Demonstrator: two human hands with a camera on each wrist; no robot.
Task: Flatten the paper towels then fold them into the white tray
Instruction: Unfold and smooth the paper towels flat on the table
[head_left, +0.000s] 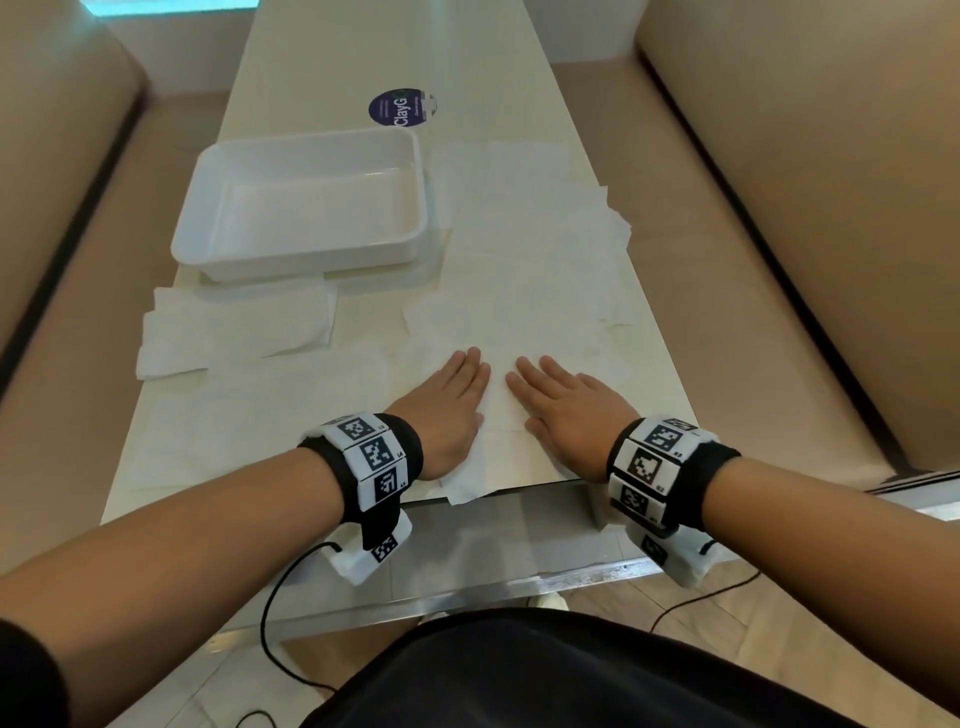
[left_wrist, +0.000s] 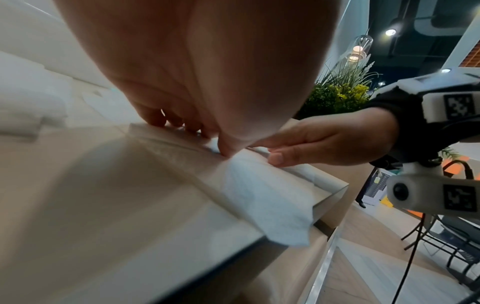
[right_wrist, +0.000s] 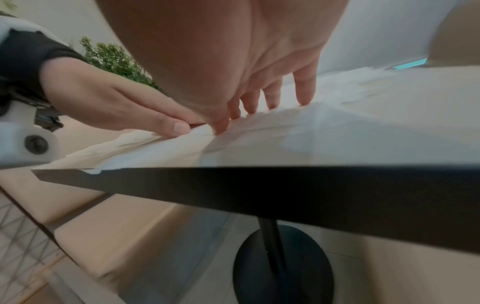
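Paper towel (head_left: 498, 415) partly under hands

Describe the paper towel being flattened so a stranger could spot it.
On the long pale table, look to the near edge. The paper towel lies under both flat hands, left hand and right hand. Unlike the others, its corner overhangs the edge.

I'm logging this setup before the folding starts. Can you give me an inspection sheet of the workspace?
Surface: long pale table, paper towels spread over it.
Job's things: white tray at left, nothing seen inside; one paper towel under both palms, its corner overhanging the near edge.
Clutter: round dark sticker beyond the tray.
Grippers: left hand and right hand flat, fingers straight.
Cables: black wire hanging from the left wrist unit.
Surroundings: tan benches either side.
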